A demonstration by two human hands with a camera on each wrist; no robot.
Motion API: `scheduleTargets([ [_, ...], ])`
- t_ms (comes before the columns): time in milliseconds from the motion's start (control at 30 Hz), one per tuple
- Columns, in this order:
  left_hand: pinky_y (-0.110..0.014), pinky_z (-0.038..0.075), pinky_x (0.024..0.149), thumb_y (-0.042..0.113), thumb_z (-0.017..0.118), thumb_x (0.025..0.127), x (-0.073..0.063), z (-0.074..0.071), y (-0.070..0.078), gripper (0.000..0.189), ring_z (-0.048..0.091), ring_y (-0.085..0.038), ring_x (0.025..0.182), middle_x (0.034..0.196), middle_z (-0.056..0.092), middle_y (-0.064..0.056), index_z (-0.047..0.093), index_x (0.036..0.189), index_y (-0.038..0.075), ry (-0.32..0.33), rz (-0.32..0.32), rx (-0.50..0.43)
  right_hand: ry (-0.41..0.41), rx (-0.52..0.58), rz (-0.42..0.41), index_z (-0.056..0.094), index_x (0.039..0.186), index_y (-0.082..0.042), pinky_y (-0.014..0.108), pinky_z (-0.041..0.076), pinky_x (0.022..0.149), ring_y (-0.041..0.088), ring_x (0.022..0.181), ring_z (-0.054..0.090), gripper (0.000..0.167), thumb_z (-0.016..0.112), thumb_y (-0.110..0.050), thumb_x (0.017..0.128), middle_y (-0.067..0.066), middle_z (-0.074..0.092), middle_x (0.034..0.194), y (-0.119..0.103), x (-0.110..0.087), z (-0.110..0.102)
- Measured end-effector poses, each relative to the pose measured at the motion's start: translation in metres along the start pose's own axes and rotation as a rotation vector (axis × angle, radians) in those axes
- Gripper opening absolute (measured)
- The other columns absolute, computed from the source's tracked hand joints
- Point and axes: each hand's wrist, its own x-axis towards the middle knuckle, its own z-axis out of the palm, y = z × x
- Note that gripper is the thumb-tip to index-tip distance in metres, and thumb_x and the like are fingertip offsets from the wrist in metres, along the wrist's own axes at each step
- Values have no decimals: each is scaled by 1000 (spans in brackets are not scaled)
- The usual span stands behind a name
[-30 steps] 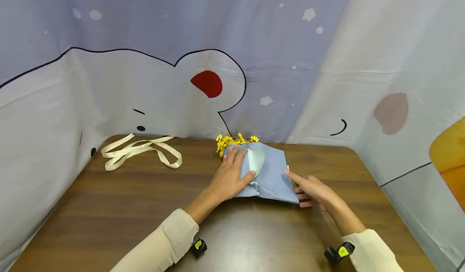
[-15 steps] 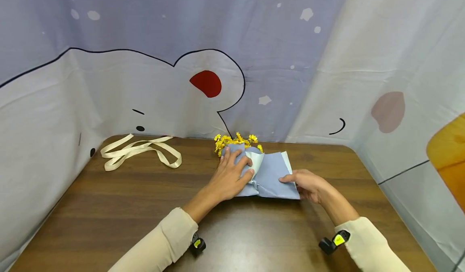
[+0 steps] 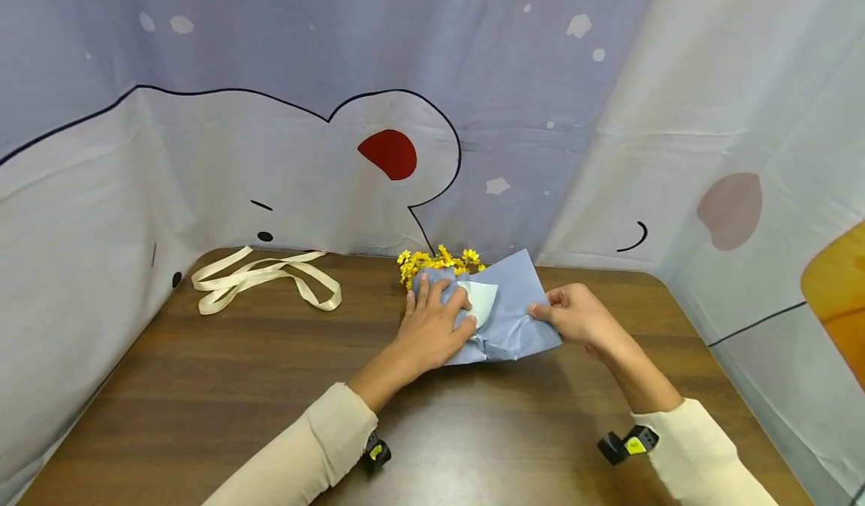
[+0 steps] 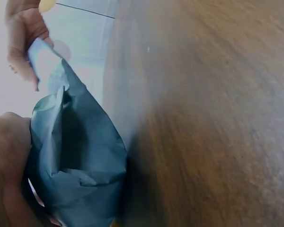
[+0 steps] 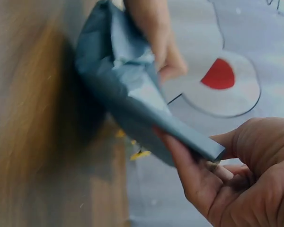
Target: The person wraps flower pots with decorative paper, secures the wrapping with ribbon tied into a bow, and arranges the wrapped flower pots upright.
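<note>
A sheet of blue-grey wrapping paper [image 3: 516,288], pale on its inner side, lies folded around a bunch of yellow flowers [image 3: 439,257]. The blossoms show past the paper's far edge; their stems are hidden. My left hand [image 3: 432,322] rests with spread fingers on the paper's left part, beside a pale turned-back flap. With thumb and fingers, my right hand [image 3: 581,318] pinches the right edge of the paper, which stands raised off the table. In the right wrist view the paper's edge [image 5: 208,147] sits between thumb and fingers.
A cream ribbon [image 3: 270,275] lies in loose loops at the table's far left. The brown wooden table [image 3: 270,386] ends at a printed cloth backdrop [image 3: 513,115] behind and on both sides.
My right hand has gone from touching the paper's right side to pinching its edge and lifting it, so a corner now points up. The left hand has stayed on the paper.
</note>
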Motion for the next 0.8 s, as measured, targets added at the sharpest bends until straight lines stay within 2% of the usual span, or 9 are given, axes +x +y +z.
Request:
scheduleTargets([
  [167,-84,20,132,42,50,107,4,0,3,25,11,-67,169,172,43,-25,60,120,23,5,-27,13,13,-78,-70,71,86,-2,27,47,60,10,64,56,30,68,-17,111,-6,60,66,-23,-5,5],
  [267,-85,22,131,41,55,105,9,1,6,22,12,-69,168,170,45,-27,60,118,23,6,-60,23,29,-113,-112,58,73,-11,26,38,56,10,60,45,39,69,-19,110,-8,47,62,-31,-6,8],
  [400,-85,26,130,42,65,102,14,2,16,27,14,-69,168,166,47,-28,60,119,22,9,-99,40,59,-133,-128,49,70,-16,26,33,56,11,60,38,44,69,-20,108,-9,39,62,-33,-7,9],
  [567,-87,31,125,43,74,97,18,11,26,34,22,-70,165,157,52,-29,60,119,21,51,-110,103,38,-89,-101,62,75,-9,27,42,57,11,62,48,36,68,-19,110,-8,49,63,-29,-11,8],
  [700,-90,30,124,38,74,101,15,16,32,26,21,-70,166,158,53,-27,60,114,20,75,-86,150,0,-24,-112,72,85,-3,30,56,59,10,62,52,32,69,-22,110,-8,51,63,-33,-10,16],
  [800,-93,28,122,33,70,106,13,21,29,17,18,-70,166,162,53,-25,61,113,20,91,-65,153,-42,46,-114,79,101,1,36,67,68,11,71,58,31,70,-26,111,-5,57,73,-37,-7,26],
])
